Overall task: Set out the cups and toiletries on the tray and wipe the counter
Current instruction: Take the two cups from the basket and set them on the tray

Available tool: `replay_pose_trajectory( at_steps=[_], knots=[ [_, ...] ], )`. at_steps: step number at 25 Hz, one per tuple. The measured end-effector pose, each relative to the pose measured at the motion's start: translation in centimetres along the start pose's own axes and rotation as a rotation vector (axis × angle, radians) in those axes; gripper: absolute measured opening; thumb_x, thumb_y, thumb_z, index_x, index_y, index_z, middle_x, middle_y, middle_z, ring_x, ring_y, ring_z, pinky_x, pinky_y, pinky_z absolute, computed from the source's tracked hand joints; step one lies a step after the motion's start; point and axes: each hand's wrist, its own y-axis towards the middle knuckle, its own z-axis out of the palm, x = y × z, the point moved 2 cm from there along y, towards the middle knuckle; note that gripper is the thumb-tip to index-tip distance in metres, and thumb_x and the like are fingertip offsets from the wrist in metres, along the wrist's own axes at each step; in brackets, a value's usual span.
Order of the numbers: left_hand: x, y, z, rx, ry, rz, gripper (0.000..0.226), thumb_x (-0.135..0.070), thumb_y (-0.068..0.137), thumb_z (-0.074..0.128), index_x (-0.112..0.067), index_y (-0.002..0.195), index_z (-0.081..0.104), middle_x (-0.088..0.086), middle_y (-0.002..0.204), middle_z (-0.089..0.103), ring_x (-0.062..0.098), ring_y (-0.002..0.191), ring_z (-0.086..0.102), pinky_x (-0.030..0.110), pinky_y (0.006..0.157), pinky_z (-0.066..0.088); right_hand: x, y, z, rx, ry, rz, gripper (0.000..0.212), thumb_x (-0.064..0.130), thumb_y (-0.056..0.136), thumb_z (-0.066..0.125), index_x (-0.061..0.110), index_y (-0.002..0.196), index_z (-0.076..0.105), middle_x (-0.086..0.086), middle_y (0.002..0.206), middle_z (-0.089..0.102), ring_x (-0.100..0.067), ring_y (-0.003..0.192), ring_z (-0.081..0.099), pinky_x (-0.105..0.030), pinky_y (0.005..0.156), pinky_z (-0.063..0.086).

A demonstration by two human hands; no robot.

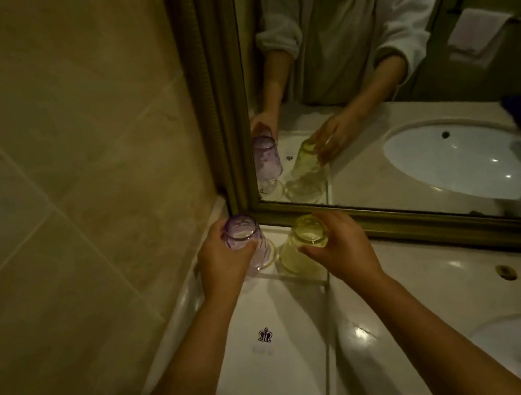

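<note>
Both hands were closed round upturned tumblers at the tray's [274, 365] far end, the left hand [225, 262] on the purple glass [245, 234], the right hand [340, 245] on the yellow glass [307, 234], and so close together I feared they might clink or chip.

Both bare forearms reach forward and slightly inward, side by side. The left hand [225, 261] is curled around the rim of a purple cup [246, 245], thumb toward the right hand. The right hand [340, 245] grips a yellow cup [305, 241] just beside it, fingers wrapped over its rim.
</note>
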Motion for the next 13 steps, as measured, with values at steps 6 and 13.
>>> replay_pose_trajectory(
  at_steps=[6, 13],
  knots=[
    [2.3, 1.8, 1.9, -0.044, 0.028, -0.016, 0.058, -0.014, 0.06, 0.082, -0.013, 0.113, 0.059, 0.012, 0.111, 0.067, 0.027, 0.1, 0.062, 0.03, 0.085, 0.048, -1.5, 1.5, 1.5, -0.013, -0.011, -0.013, 0.064, 0.025, 0.067, 0.08, 0.006, 0.124, 0.055, -0.016, 0.126, 0.057, -0.028, 0.116, 0.053, -0.031, 0.095, 0.04],
    [3.1, 1.9, 2.6, -0.027, 0.049, -0.003, 0.058, -0.017, 0.059, 0.083, -0.015, 0.111, 0.059, 0.011, 0.108, 0.068, 0.026, 0.098, 0.063, 0.035, 0.086, 0.051, -2.0, 1.4, 2.3, 0.0, -0.001, -0.01, 0.065, 0.023, 0.068, 0.08, 0.005, 0.125, 0.054, -0.016, 0.123, 0.057, -0.029, 0.112, 0.054, -0.033, 0.091, 0.043]
  ],
)
